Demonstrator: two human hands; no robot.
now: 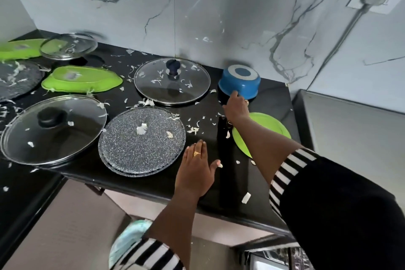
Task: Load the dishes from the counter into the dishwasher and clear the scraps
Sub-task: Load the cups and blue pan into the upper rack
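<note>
At centre right the right hand gripped the tilted blue pot by its rim — the left hand lay flat, fingers straight, on the black worktop.

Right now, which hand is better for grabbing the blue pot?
The right hand. It is stretched out to the back of the counter and touches the rim of the upturned blue pot. The left hand lies flat near the front edge, farther from the pot.
</note>
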